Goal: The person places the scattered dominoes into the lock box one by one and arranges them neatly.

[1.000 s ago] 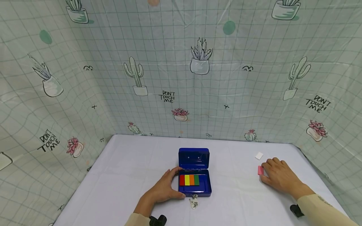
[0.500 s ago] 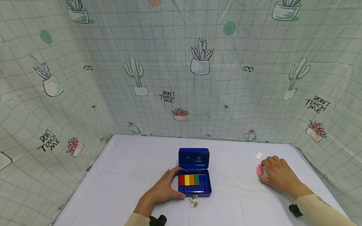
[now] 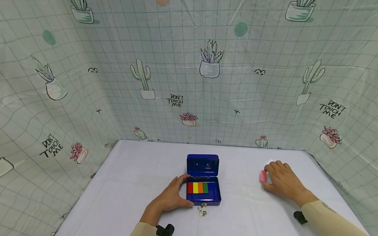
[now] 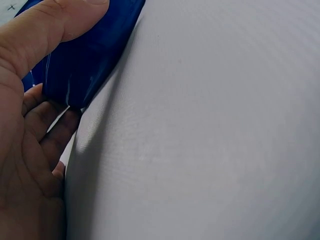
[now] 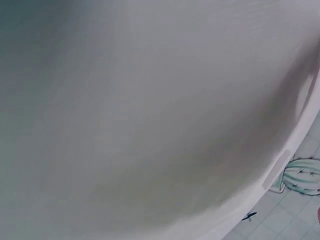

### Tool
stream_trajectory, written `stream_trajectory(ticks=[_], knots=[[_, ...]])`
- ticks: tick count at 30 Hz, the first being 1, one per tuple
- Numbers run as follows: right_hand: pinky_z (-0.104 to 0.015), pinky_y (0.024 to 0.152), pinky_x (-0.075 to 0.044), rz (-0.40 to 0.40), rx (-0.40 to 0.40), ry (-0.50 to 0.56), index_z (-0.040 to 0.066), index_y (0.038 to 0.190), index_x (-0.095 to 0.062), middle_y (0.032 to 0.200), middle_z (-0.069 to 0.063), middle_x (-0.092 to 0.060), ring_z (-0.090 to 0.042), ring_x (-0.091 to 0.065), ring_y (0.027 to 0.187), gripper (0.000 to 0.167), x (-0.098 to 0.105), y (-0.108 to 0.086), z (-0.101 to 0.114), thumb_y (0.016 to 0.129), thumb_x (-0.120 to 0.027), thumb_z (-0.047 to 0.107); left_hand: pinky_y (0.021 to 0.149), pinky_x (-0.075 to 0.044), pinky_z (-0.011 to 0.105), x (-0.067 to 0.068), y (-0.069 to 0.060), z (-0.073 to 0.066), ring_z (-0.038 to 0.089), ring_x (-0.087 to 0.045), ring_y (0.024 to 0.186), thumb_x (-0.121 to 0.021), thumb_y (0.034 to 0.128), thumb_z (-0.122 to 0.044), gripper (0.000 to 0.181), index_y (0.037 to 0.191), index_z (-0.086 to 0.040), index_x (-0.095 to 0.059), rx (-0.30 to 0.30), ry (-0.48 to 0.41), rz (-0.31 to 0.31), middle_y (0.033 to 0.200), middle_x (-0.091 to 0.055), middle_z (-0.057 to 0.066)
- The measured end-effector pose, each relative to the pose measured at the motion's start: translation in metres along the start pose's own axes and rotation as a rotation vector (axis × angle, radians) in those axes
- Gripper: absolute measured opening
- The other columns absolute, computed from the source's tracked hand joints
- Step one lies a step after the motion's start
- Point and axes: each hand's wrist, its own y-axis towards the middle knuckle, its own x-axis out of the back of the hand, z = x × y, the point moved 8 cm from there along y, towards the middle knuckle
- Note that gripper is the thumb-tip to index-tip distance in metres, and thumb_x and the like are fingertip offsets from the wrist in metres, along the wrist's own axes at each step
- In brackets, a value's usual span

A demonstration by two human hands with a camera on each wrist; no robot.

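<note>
A white-covered table [image 3: 136, 170] spans the lower frame, with an open blue cash box [image 3: 214, 196] at lower centre. The left hand [image 3: 169, 199], thumb and fingers wide apart, holds the box's left side. At lower right, the right hand [image 3: 284, 181] pinches a pink block [image 3: 262, 176]. Four coloured blocks [image 3: 200, 187] sit inside the box.

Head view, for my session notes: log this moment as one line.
left hand: holds box | right hand: pinches pink block | lid: open | four blocks: in box
</note>
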Motion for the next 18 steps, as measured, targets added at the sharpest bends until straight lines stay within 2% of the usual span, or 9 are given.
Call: stream_trajectory(ticks=[7,18], knots=[[-0.039,0.07,-0.038,0.009,0.023,0.016,0.01,0.095,-0.064,0.087,-0.003,-0.058,-0.025,-0.051,0.082,0.036,0.002,0.013,0.017,0.074,-0.081,0.034,0.119,-0.023,0.08,-0.001,0.0,0.001,0.047,-0.024,0.158,-0.096,0.0712,-0.042,0.104,0.158,-0.027,-0.041,0.005,0.006,0.0,0.167,-0.041,0.011],[-0.037,0.07,-0.039,-0.047,0.096,0.027,0.009,0.094,-0.063,0.087,-0.003,-0.058,-0.023,-0.05,0.081,0.034,0.007,0.031,0.048,0.076,-0.078,0.034,0.118,-0.024,0.08,-0.001,0.0,0.001,0.048,-0.024,0.158,-0.096,0.0714,-0.043,0.103,0.158,-0.029,-0.041,0.0,0.015,0.001,0.168,-0.041,0.011]])
